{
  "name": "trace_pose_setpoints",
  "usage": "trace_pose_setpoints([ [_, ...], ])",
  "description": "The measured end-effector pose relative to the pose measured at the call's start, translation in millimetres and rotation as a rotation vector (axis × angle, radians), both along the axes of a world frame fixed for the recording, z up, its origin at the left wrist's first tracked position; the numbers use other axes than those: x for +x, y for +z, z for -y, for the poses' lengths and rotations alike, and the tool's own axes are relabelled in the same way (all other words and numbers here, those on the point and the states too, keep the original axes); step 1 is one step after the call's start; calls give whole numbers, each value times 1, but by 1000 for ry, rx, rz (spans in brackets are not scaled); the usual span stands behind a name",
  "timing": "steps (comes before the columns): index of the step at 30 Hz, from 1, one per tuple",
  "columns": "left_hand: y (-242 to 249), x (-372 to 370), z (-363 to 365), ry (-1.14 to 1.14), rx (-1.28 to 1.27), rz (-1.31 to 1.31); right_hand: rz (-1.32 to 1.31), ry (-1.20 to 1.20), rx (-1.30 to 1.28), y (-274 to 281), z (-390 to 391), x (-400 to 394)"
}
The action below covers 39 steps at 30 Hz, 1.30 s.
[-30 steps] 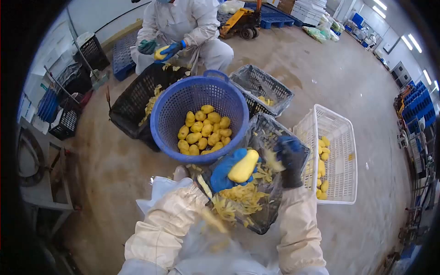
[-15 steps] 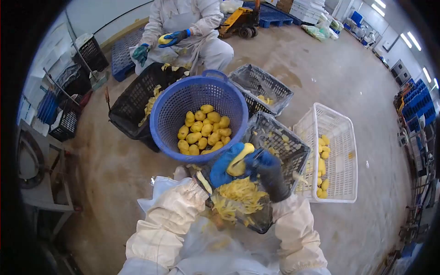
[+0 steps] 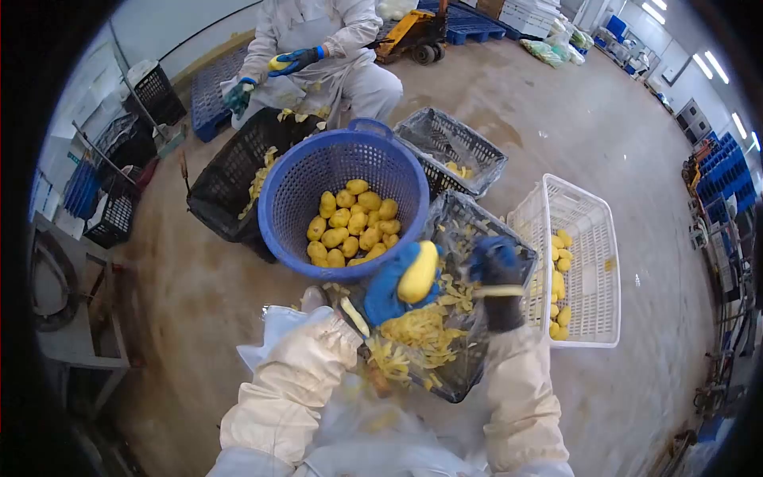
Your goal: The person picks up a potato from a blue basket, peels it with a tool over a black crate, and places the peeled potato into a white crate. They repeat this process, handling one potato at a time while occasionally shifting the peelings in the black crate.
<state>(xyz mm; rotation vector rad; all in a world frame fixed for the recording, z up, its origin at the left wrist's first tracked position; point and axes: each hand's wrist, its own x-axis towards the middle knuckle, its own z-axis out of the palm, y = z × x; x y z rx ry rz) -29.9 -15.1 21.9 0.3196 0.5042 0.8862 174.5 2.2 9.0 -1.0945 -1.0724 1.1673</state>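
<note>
My left hand (image 3: pixel 387 292), in a blue glove, is wrapped round a pale yellow peeled potato (image 3: pixel 418 273) above the black crate. To its right, my right hand (image 3: pixel 497 266), in a dark blue glove, is smeared by motion, and what it holds cannot be made out. Below both hands a heap of yellow peelings (image 3: pixel 421 338) lies in the lined black crate (image 3: pixel 520 262). A blue perforated basket (image 3: pixel 278 199) with several potatoes (image 3: pixel 350 222) stands just ahead of my left hand.
A white crate (image 3: pixel 608 278) with several potatoes stands at the right. Another black crate (image 3: pixel 226 187) is left of the basket, and one more (image 3: pixel 485 151) beyond it. Opposite sits a person in white (image 3: pixel 318 40), holding a potato in a gloved hand.
My right hand has moved right, away from the potato, and my left hand now shows the potato turned more upright. Loose peelings have appeared between the hands.
</note>
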Motion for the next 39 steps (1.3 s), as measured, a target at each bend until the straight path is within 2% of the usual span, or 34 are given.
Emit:
trace_pose_setpoints([
  [1, 0, 2, -3, 126, -100, 46, -128, 159, -122, 8, 14, -21],
  [2, 9, 0, 5, 85, -114, 183, 65, 330, 47, 11, 31, -39],
  [3, -8, 0, 2, 86, -116, 179, 131, 438, -75, 22, 36, -48],
  [5, -53, -1, -9, 73, 102, -312, -59, 227, -37, 13, 14, -27],
  [6, -14, -7, 2, -222, -71, 79, -55, 230, -42, 11, 6, -10],
  [7, -13, -5, 5, -320, 43, 129, -223, 113, -48, 17, -1, 4],
  [8, -10, -2, 5, -211, -56, 131, -397, -11, -47, 20, -6, 10],
  [9, -7, 0, 3, -105, -153, 135, -399, -16, -40, 16, -2, 5],
  [11, -6, -1, 0, -62, -96, 162, 61, 246, 9, 22, 24, -31],
  [12, -6, -4, -1, -16, -44, 178, 222, 454, 26, 18, 34, -42],
  [13, -13, -7, -1, -18, -46, 173, 216, 452, 25, 15, 29, -38],
  [15, -31, -8, -1, -196, 46, 135, -171, 133, -69, 10, 8, -14],
  [16, -23, -5, 3, -311, 37, 135, -47, -85, -42, 16, -2, -1],
  [17, -23, -4, 2, -312, 38, 132, -50, -86, -40, 6, -5, 6],
  [19, -25, -2, -4, -59, -45, 107, 197, 156, 311, -23, -8, 16],
  [20, 38, 3, 15, 19, -124, 231, 342, 118, 464, -5, 13, -11],
  [21, 31, 5, 12, 26, -124, 233, 248, 394, 34, 23, 35, -34],
  [23, -4, 4, 1, 15, -100, 138, 57, 310, -106, 25, 27, -34],
  [24, -26, -9, -1, -196, 74, 188, 24, 94, -36, 26, 18, -24],
  [25, -11, -8, 2, -313, 77, 102, -1, -113, 35, 24, 4, -7],
  [26, -10, -5, 5, -257, 53, 135, -97, -144, -37, 5, -14, 18],
  [27, -8, -2, 4, -209, 36, 161, -103, -148, -30, -3, -14, 15],
  [29, -20, -1, -2, 71, -127, 168, -15, 284, 89, -14, 3, 1],
  [30, -15, -1, -2, 44, -109, 278, 39, 267, 135, 9, 28, -32],
  [31, -23, -4, -4, 45, -109, 275, 229, 399, -22, 18, 37, -42],
  [33, -46, -9, -6, -109, -17, 122, 47, 133, -22, 0, 17, -24],
  [34, -37, -7, -5, -274, 43, 178, 26, 5, 26, 7, 2, -8],
  [35, -35, -6, -3, -269, 42, 181, 80, -26, 100, 17, -7, 9],
  [37, -27, -8, -7, -189, -97, 164, -13, -3, -7, 30, 8, -1],
  [38, -18, -7, -1, -48, -112, 164, -9, -2, -2, 28, 20, -17],
  [39, -40, -4, -3, -44, -108, 168, 160, 194, 42, 23, 36, -37],
])
